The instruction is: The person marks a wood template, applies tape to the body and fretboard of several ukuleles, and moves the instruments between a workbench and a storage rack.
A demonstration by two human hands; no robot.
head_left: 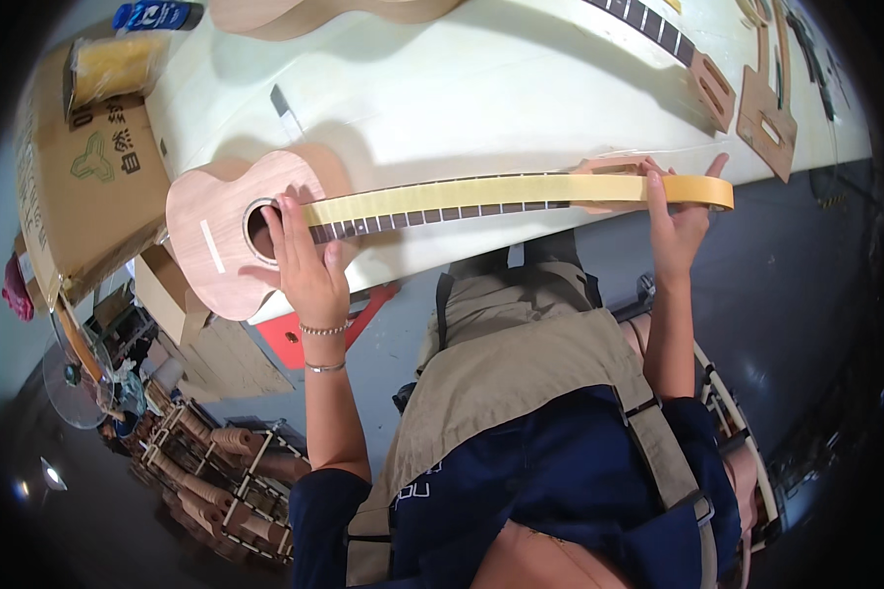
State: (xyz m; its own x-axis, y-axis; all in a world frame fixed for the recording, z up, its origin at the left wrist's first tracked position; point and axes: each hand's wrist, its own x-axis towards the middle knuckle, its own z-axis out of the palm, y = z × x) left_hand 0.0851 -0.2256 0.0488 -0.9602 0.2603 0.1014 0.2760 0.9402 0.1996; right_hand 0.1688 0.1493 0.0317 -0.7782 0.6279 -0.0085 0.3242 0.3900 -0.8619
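Observation:
An unfinished pale wood ukulele (pixel 236 206) lies on the white table, its body to the left and its neck pointing right. Along the dark fretboard (pixel 442 213) runs a strip of yellow masking tape (pixel 442 192), covering the far part while the near edge with its frets stays bare. My left hand (pixel 309 270) rests with outstretched fingers at the tape's left end, beside the round sound hole (pixel 262 232). At the headstock end, my right hand (pixel 676 231) holds the tape roll (pixel 712 192), from which the strip runs out taut. The headstock (pixel 609 187) is partly hidden behind tape and hand.
Another ukulele body (pixel 314 15) and a neck with a slotted headstock (pixel 714 90) lie farther back. A cardboard box (pixel 98 187) with a wrapped yellow bundle (pixel 118 69) and a blue container (pixel 157 15) sit left. Racks of wooden parts (pixel 216 481) stand lower left.

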